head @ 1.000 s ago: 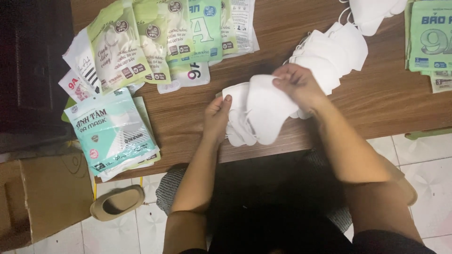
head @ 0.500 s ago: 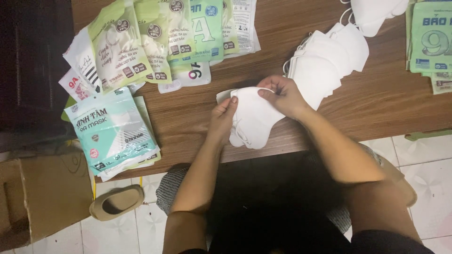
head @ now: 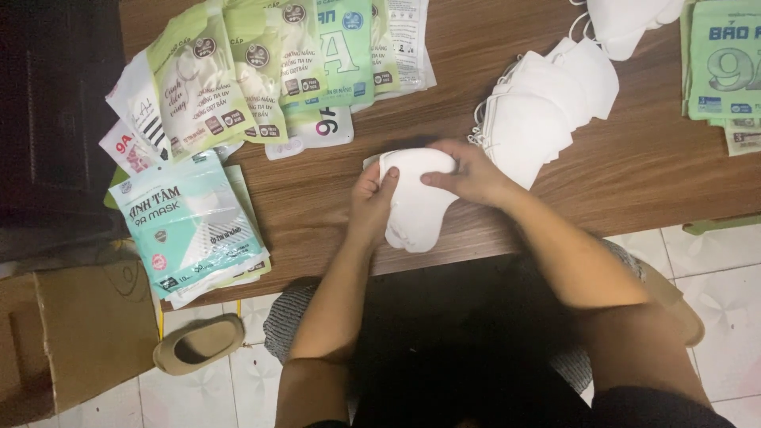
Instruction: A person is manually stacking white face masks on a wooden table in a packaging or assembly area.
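Both of my hands hold a small stack of white folded face masks point(head: 416, 208) at the near edge of the wooden table point(head: 634, 182). My left hand point(head: 371, 202) grips the stack's left side, thumb on top. Fingers of my right hand point(head: 468, 173) press on its upper right part. A fanned row of loose white masks point(head: 539, 111) lies just right of my hands.
Green and white mask packets point(head: 261, 71) are spread at the table's back left, a teal packet pile point(head: 186, 222) at the left edge, more packets point(head: 725, 63) at the far right. A cardboard box point(head: 71, 333) and a slipper point(head: 198, 345) are on the tiled floor.
My hands drew together and squared the white masks into one tidy stack, shifting it slightly left and toward me.
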